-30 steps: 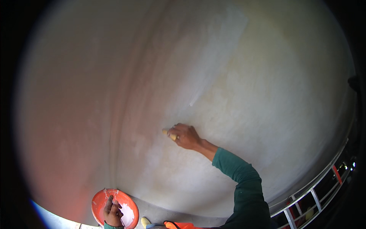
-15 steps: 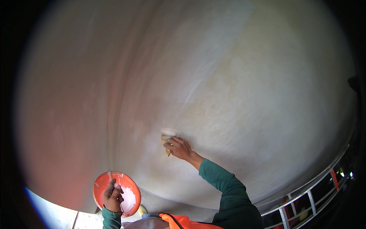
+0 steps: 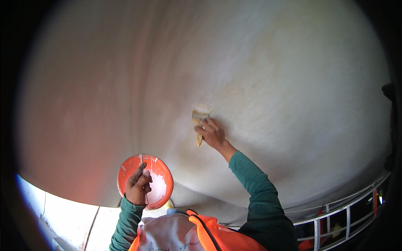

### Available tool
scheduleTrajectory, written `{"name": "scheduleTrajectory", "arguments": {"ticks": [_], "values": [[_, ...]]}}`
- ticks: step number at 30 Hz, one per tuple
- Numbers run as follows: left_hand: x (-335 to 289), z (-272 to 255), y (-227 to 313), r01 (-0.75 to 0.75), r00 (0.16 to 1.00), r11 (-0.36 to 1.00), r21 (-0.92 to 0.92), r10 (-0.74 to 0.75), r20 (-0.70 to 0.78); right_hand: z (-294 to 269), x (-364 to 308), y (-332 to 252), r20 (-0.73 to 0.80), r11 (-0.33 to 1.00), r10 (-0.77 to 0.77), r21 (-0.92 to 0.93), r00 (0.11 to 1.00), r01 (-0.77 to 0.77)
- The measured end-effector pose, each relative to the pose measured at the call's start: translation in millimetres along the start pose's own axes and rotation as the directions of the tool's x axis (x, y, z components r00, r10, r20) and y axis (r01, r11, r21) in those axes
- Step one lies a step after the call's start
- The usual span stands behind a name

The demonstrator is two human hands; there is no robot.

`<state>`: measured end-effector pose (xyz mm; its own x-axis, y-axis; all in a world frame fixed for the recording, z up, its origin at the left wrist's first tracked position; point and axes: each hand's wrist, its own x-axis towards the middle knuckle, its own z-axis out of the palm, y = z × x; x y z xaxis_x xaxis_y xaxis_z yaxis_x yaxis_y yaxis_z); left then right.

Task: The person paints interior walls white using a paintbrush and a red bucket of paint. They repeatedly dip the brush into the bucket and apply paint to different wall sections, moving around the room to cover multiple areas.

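Observation:
In my right hand (image 3: 213,134) is a flat paintbrush (image 3: 197,120) with a pale yellowish handle, gripped near its metal band. The bristles point upward and lie against the large grey wall (image 3: 268,108). My left hand (image 3: 137,189) is closed around the thin wire handle of an orange bucket (image 3: 169,184), which hangs low and close to the wall. Inside the bucket is pale pinkish-white paint (image 3: 158,188), and white smears mark its inner side. The wall has reddish patches at left and paler streaks above the brush.
A metal frame with rungs, like a ladder or railing (image 3: 317,234), curves along the lower right. Brightly lit floor (image 3: 100,219) shows at lower left with a dark line across it. A yellowish shoe tip (image 3: 169,204) is below the bucket. I wear an orange vest (image 3: 222,236).
The brush and my right hand appear higher and slightly farther right. My left hand and the bucket also appear higher and farther right, partly because the view has shifted. Both grips are kept.

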<state>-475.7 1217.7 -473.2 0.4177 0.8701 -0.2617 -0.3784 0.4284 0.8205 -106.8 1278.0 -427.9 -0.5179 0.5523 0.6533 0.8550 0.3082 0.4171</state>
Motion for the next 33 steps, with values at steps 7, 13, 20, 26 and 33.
{"name": "scheduleTrajectory", "arguments": {"ticks": [7,13,20,26,33], "values": [[7.6,-11.5,4.5,0.031,0.998,0.999,-0.041,-0.029,0.059,-3.7,-4.1,-91.0,0.480,0.211,0.550,0.712,0.684,-0.670],[-2.9,-5.1,13.6,0.041,0.994,0.998,-0.043,-0.037,0.105,15.2,8.7,-215.4,0.853,0.469,0.079,0.425,0.516,-0.774],[-7.9,-8.2,17.9,0.022,0.990,1.000,-0.014,-0.019,0.141,32.4,4.8,-235.7,0.786,0.459,0.012,0.545,0.618,-0.702],[0.0,-11.8,13.3,0.066,0.986,0.997,-0.046,-0.058,0.157,-9.6,-5.5,-225.0,0.695,0.645,0.118,0.489,0.709,-0.587],[-4.7,-20.5,7.4,0.015,0.985,0.994,-0.105,0.004,0.173,-13.5,-67.7,-201.9,0.822,-0.703,0.537,0.560,0.188,-0.439]]}}
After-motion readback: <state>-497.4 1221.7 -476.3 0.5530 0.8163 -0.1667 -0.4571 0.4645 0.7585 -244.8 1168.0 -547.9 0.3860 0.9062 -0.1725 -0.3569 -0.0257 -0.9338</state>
